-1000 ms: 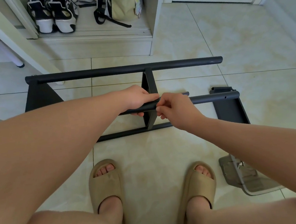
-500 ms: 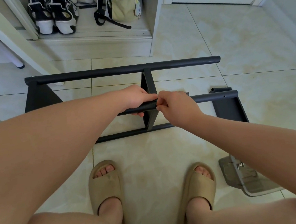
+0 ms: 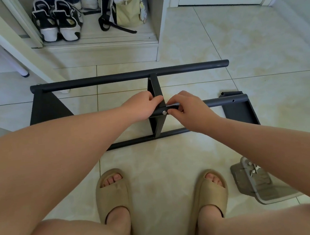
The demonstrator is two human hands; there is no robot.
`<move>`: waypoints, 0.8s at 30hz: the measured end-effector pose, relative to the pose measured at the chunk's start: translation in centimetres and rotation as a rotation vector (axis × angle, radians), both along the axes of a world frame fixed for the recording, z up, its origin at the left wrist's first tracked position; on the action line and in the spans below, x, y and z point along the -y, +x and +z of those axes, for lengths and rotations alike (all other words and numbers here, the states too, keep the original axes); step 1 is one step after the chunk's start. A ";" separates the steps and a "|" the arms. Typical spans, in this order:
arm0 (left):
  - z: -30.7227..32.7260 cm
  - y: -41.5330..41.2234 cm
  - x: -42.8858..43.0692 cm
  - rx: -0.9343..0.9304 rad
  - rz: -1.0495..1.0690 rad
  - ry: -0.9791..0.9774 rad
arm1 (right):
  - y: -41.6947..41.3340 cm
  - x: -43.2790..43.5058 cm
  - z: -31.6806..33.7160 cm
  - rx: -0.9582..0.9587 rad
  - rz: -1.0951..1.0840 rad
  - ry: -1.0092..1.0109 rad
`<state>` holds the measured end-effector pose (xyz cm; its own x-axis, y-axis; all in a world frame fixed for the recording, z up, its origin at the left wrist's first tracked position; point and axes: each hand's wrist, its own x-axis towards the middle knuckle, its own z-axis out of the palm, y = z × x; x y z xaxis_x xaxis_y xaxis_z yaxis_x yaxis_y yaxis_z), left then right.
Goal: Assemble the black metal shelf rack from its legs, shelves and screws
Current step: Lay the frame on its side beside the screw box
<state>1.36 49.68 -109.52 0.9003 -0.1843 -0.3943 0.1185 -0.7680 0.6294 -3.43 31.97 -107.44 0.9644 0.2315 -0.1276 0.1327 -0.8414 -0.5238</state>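
Lying on its side mid-frame on the tiles (image 3: 172,171), the black rack (image 3: 129,76) has a silver screw (image 3: 164,112) in its near leg (image 3: 222,100). The left hand (image 3: 142,105) grips that leg just left of the screw; the right hand (image 3: 190,108) closes round it just right.

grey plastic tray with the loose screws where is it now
In the head view, the grey plastic tray lies on the tiled floor at lower right, beside the right foot's beige slipper, partly under the right forearm.
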 end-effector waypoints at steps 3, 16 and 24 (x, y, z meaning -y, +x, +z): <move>0.5 -1.2 0.6 0.279 0.006 0.158 | -1.3 1.5 0.6 0.000 0.040 -0.029; 3.5 -6.0 11.9 0.858 -0.695 0.220 | -10.0 18.6 -0.6 -0.141 0.091 -0.684; -2.0 -8.7 20.5 0.567 -1.007 0.368 | -12.7 25.6 -4.4 -0.624 -0.069 -0.598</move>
